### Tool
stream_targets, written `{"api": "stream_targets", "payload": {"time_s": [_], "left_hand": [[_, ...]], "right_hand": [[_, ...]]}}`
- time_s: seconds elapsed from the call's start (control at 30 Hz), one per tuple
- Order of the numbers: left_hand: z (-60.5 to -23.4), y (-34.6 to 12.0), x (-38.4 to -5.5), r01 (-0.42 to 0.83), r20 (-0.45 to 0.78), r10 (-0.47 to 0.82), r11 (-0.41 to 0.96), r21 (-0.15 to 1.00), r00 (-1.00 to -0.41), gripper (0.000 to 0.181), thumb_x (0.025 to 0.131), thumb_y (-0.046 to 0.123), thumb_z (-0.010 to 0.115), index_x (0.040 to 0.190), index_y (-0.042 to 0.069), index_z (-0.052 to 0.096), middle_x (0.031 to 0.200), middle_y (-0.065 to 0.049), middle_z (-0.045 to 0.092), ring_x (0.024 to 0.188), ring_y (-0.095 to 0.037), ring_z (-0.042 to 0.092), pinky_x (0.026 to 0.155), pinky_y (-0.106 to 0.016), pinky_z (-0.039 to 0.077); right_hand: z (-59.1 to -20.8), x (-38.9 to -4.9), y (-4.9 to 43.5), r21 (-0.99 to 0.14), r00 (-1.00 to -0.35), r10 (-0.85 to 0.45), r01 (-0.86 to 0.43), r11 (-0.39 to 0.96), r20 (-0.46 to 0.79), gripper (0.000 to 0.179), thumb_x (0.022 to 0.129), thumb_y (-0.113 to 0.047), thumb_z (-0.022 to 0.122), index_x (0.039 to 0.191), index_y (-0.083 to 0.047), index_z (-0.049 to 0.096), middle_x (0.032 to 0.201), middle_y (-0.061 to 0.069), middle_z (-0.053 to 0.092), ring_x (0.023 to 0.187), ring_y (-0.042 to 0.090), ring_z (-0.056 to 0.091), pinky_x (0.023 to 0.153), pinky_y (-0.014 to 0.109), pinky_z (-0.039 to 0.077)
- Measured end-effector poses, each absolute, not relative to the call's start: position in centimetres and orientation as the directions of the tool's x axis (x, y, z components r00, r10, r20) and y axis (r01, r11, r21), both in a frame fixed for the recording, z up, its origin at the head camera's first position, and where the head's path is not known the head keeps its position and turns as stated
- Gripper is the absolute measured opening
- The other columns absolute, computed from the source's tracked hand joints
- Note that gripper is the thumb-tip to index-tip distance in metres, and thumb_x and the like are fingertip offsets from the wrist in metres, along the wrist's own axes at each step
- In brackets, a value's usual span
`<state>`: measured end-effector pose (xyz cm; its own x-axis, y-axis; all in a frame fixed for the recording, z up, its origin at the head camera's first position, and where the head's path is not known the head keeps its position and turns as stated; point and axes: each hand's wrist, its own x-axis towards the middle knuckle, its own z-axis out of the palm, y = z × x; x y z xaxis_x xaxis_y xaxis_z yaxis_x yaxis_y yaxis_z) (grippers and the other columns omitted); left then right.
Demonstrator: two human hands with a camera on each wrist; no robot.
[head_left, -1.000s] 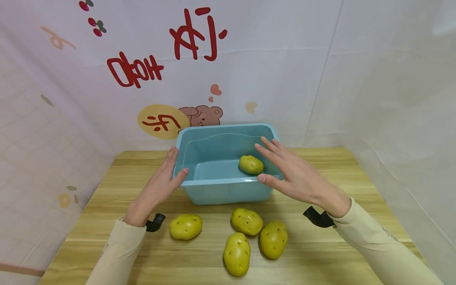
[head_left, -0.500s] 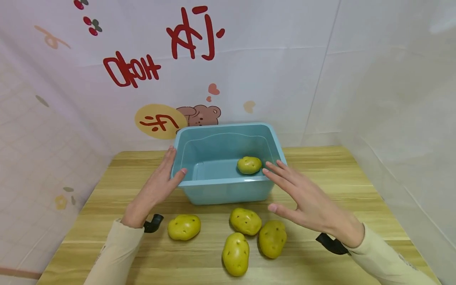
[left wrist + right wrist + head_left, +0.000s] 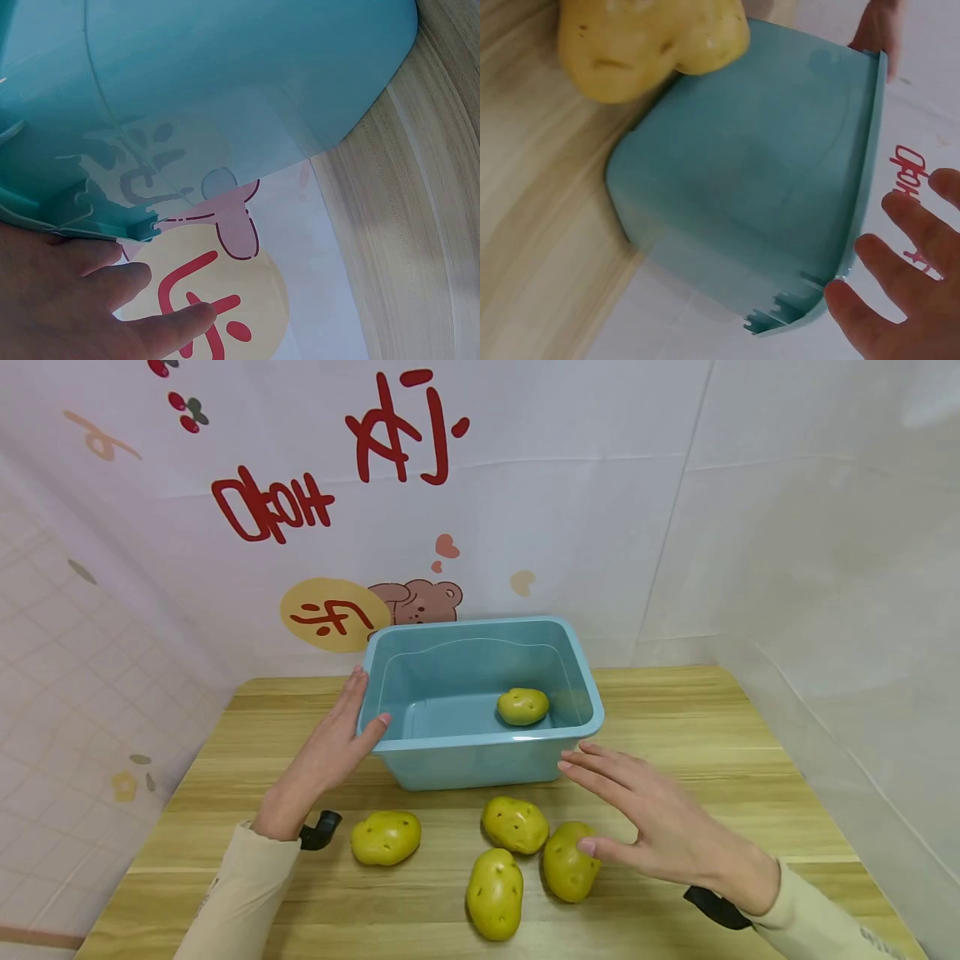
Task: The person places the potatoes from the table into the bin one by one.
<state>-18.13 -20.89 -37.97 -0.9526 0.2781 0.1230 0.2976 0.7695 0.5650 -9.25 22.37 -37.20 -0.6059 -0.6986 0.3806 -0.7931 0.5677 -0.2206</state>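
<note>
A light blue plastic bin (image 3: 480, 764) stands on the table with one potato (image 3: 522, 707) inside, toward its right. My left hand (image 3: 330, 752) rests against the bin's left side, thumb at the front rim. In the left wrist view its fingers (image 3: 172, 330) are straight below the rim. My right hand (image 3: 660, 818), fingers spread and holding nothing, hovers off the bin's front right corner, its thumb over a potato (image 3: 568, 868). Two more potatoes, one behind (image 3: 515, 825) and one in front (image 3: 495, 895), lie close by. Another potato (image 3: 386, 837) lies apart on the left.
The wood-grain table (image 3: 675, 710) reaches back to a white printed sheet (image 3: 570, 485) with red lettering and a bear. This sheet hangs close behind the bin. More white sheeting (image 3: 840, 568) borders the right side.
My right hand has left the bin's right rim and moved toward me and to the right, near the potatoes. My left hand stays at the bin. The view shifts slightly.
</note>
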Motion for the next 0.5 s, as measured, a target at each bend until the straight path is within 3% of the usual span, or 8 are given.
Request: {"api": "stream_targets", "payload": {"time_s": [0.27, 0.5], "left_hand": [[-38.0, -20.9, -18.1, 0.302, 0.126, 0.282, 0.768, 0.564, -0.951, 0.084, 0.108, 0.047, 0.046, 0.165, 0.001, 0.004, 0.173, -0.012, -0.002, 0.159, -0.035, 0.005, 0.122, -0.063, 0.017], [-38.0, -21.0, -18.1, 0.311, 0.135, 0.285, 0.768, 0.56, -0.949, 0.084, 0.108, 0.047, 0.045, 0.165, 0.0, 0.005, 0.173, -0.013, -0.001, 0.159, -0.036, 0.006, 0.122, -0.063, 0.017]], "right_hand": [[-38.8, -8.6, 22.3, -0.213, -0.569, -0.75, -0.822, 0.528, 0.336, 0.082, 0.09, -0.054, 0.075, 0.158, -0.019, 0.045, 0.16, -0.001, 0.045, 0.146, 0.03, 0.043, 0.109, 0.05, 0.042], [-40.7, -8.1, 22.0, -0.256, -0.566, -0.796, -0.819, 0.514, 0.213, 0.093, 0.086, -0.057, 0.078, 0.163, -0.027, 0.034, 0.168, -0.005, 0.031, 0.153, 0.031, 0.032, 0.112, 0.057, 0.04]]}}
